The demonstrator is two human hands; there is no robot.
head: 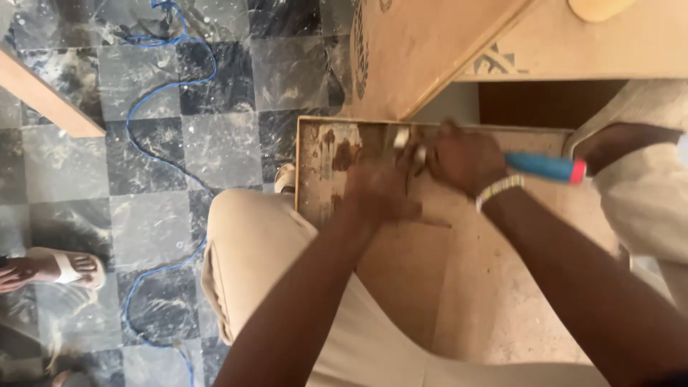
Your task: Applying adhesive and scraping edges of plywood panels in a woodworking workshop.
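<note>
My right hand (464, 158) is shut around a tool with a blue handle and a red end (546, 168), its metal tip (410, 147) pressed against a dusty wooden board (487, 287) that lies across my lap. My left hand (378, 192) rests on the board just left of the tip, blurred by motion; I cannot tell whether it holds anything. A beaded bracelet (499, 191) circles my right wrist. The board's far left corner (322, 150) carries brown stains.
Larger wooden panels (430, 50) lean at the top right. A blue cable (154, 107) snakes over the grey checkered tile floor. Another person's sandalled foot (54, 269) stands at the left edge. A wooden strip (46, 97) lies at the upper left. My beige trouser leg (251, 251) is below the board.
</note>
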